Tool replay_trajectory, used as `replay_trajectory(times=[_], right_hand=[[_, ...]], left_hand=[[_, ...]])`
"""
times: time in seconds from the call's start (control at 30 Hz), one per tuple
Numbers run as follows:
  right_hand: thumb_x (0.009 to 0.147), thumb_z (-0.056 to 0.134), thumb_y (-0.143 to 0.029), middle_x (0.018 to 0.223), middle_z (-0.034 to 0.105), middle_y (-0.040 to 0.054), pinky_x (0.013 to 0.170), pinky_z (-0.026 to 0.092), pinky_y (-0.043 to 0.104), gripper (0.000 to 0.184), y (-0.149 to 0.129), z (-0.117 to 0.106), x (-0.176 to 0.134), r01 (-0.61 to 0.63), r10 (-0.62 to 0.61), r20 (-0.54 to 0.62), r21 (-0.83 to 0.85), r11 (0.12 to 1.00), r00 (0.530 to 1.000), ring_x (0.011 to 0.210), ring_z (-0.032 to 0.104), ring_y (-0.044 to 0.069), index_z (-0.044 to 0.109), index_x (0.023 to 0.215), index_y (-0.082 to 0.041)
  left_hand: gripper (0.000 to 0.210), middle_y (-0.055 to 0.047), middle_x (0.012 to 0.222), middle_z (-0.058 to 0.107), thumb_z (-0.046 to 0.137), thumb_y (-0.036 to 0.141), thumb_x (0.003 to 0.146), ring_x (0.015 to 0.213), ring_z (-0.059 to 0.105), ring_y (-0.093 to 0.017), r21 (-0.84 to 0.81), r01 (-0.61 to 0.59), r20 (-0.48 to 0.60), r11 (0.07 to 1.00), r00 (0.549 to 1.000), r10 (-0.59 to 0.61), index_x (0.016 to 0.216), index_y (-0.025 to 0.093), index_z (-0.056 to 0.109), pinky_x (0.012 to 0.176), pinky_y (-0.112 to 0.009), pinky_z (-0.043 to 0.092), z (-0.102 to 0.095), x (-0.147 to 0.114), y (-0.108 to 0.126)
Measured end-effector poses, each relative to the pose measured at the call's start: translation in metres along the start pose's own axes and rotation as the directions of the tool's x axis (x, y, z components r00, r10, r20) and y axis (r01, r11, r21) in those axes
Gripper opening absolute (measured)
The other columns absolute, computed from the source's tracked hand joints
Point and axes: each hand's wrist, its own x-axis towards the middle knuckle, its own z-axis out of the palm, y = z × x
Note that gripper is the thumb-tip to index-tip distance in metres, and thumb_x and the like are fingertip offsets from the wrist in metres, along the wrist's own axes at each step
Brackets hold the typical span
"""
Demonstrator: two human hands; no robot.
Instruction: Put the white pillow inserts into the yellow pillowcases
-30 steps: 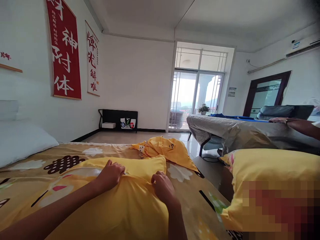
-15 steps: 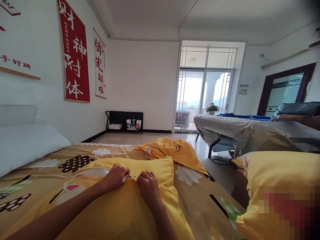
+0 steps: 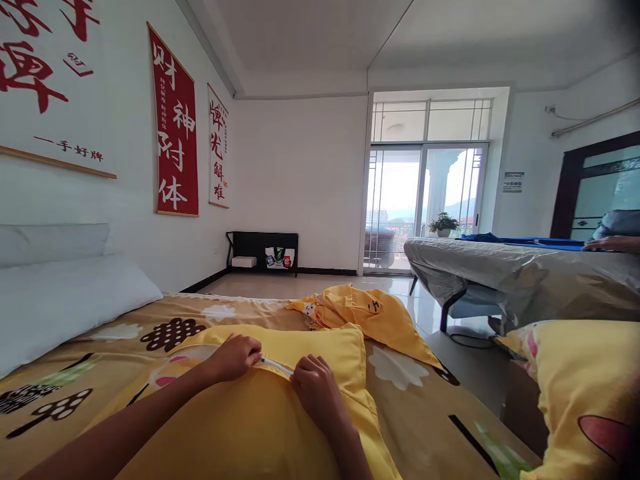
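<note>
A stuffed yellow pillowcase (image 3: pixel 215 420) lies across the bed right in front of me, with a pink and white print partly showing at its left. Along its upper side runs a zipper (image 3: pixel 277 366), seen as a pale strip between my hands. My left hand (image 3: pixel 239 357) is closed, pinching the fabric at the left end of that strip. At the strip's right end, my right hand (image 3: pixel 317 390) has its fingers closed on the zipper edge. Whether the slider sits under those fingers is hidden.
Beyond the pillowcase lies a crumpled yellow cloth (image 3: pixel 360 307) on the patterned bed sheet (image 3: pixel 400 367). White pillows (image 3: pixel 75 293) are at the left. Another yellow pillow (image 3: pixel 590 387) stands at the right, near a plastic-covered table (image 3: pixel 500 273) where a person's arm (image 3: pixel 613 244) rests.
My right hand has slid rightward away from the left, so a longer stretch of zipper shows between them. The whole view has shifted slightly left and up.
</note>
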Motion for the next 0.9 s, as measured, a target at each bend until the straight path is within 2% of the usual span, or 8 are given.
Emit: replay_trajectory(times=[0.2, 0.37, 0.57, 0.73, 0.8, 0.9], right_hand=[[0.077, 0.065, -0.006, 0.072, 0.064, -0.0021, 0.066, 0.032, 0.025, 0.019, 0.005, -0.002, -0.001, -0.033, 0.033, -0.001, 0.066, 0.997, 0.999, 0.070, 0.053, 0.011, 0.064, 0.064, -0.019], [0.077, 0.061, -0.003, 0.071, 0.064, -0.0021, 0.067, 0.032, 0.025, 0.022, 0.011, -0.003, -0.002, -0.049, 0.048, 0.020, 0.069, 0.996, 0.999, 0.070, 0.053, 0.011, 0.063, 0.062, -0.019], [0.073, 0.056, 0.001, 0.074, 0.066, -0.0020, 0.069, 0.034, 0.023, 0.026, 0.010, -0.013, -0.001, -0.106, 0.097, 0.127, 0.069, 0.992, 0.987, 0.073, 0.056, 0.011, 0.065, 0.062, -0.020], [0.071, 0.053, 0.003, 0.072, 0.065, -0.0024, 0.069, 0.033, 0.024, 0.029, 0.005, -0.019, -0.003, -0.101, 0.090, 0.174, 0.055, 0.993, 0.981, 0.073, 0.056, 0.011, 0.065, 0.061, -0.021], [0.071, 0.052, 0.003, 0.072, 0.064, -0.0023, 0.069, 0.032, 0.024, 0.029, 0.003, -0.022, -0.005, -0.103, 0.092, 0.190, 0.044, 0.994, 0.977, 0.072, 0.055, 0.011, 0.064, 0.060, -0.021], [0.070, 0.049, 0.003, 0.071, 0.064, -0.0020, 0.069, 0.032, 0.024, 0.030, 0.000, -0.024, -0.006, -0.109, 0.093, 0.230, 0.054, 0.993, 0.969, 0.071, 0.055, 0.012, 0.063, 0.059, -0.021]], left_hand=[[0.026, -0.001, 0.063, 0.051, 0.039, 0.032, 0.083, 0.063, 0.044, -0.014, -0.009, 0.028, 0.022, 1.000, 0.999, -0.028, 0.060, 0.019, 0.036, 0.060, -0.026, 0.027, -0.003, 0.001, -0.014], [0.026, -0.001, 0.065, 0.051, 0.036, 0.033, 0.083, 0.066, 0.046, -0.015, 0.000, 0.046, 0.038, 0.999, 0.998, -0.046, 0.062, 0.020, 0.037, 0.061, -0.025, 0.030, -0.008, -0.003, -0.037], [0.028, -0.003, 0.068, 0.057, 0.033, 0.033, 0.084, 0.070, 0.051, -0.018, 0.055, 0.104, -0.010, 0.993, 0.995, -0.104, 0.062, 0.019, 0.043, 0.065, -0.027, 0.032, -0.019, -0.023, -0.069], [0.032, -0.002, 0.072, 0.062, 0.030, 0.035, 0.086, 0.073, 0.056, -0.020, 0.088, 0.177, -0.096, 0.980, 0.981, -0.169, 0.066, 0.020, 0.049, 0.079, -0.033, 0.036, -0.021, -0.046, -0.103], [0.031, -0.002, 0.070, 0.061, 0.030, 0.034, 0.085, 0.070, 0.056, -0.019, 0.046, 0.217, -0.113, 0.975, 0.971, -0.210, 0.065, 0.020, 0.048, 0.076, -0.032, 0.037, -0.020, -0.054, -0.116], [0.033, -0.003, 0.068, 0.060, 0.031, 0.039, 0.085, 0.068, 0.055, -0.018, -0.104, 0.205, -0.099, 0.973, 0.972, -0.215, 0.063, 0.019, 0.048, 0.066, -0.028, 0.038, -0.017, -0.063, -0.125]])
